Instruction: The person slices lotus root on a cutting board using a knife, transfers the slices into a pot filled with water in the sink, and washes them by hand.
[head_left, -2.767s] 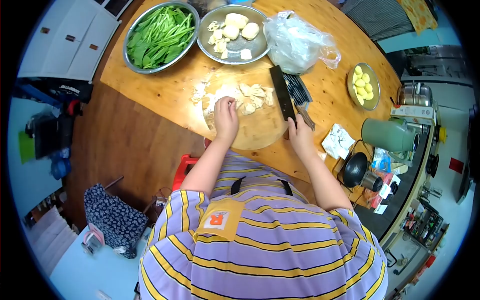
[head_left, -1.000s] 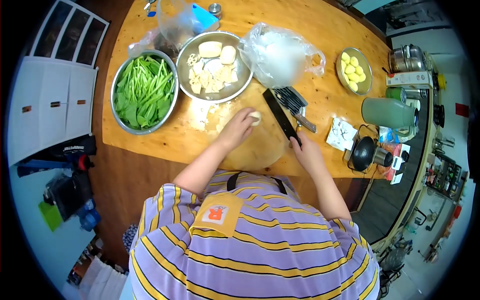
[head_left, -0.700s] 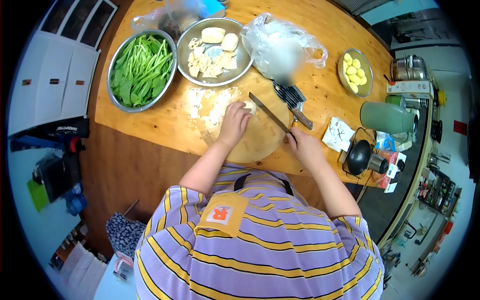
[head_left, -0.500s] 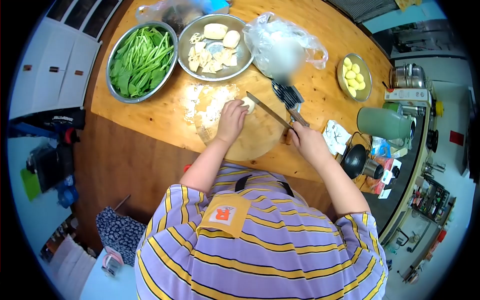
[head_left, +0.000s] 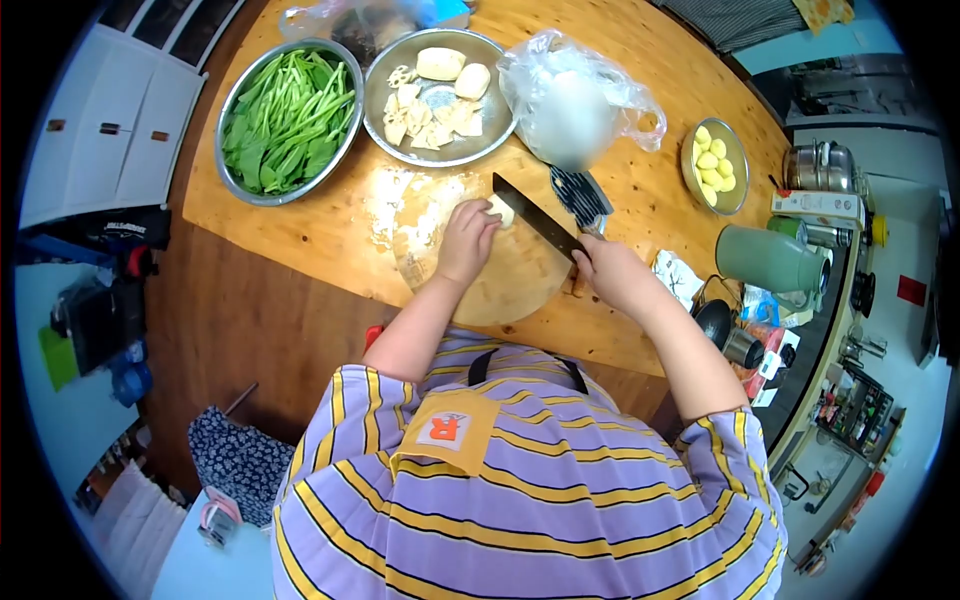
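Observation:
On the round wooden cutting board, my left hand holds down a small pale piece of lotus root with its fingertips. My right hand is closed around the handle of a kitchen knife. The dark blade points up and left, just right of the piece; whether it touches cannot be made out. Beyond the board, a metal basin holds peeled lotus root segments and cut chunks.
Leafy greens fill a metal bowl at the left. A plastic bag sits behind the board, beside a black slotted utensil. Peeled potatoes lie in a bowl at the right, near a green jar.
The knife blade has tilted, showing more of its broad side, and my right hand has shifted slightly. My left hand stays on the lotus root. The whole view has moved a little.

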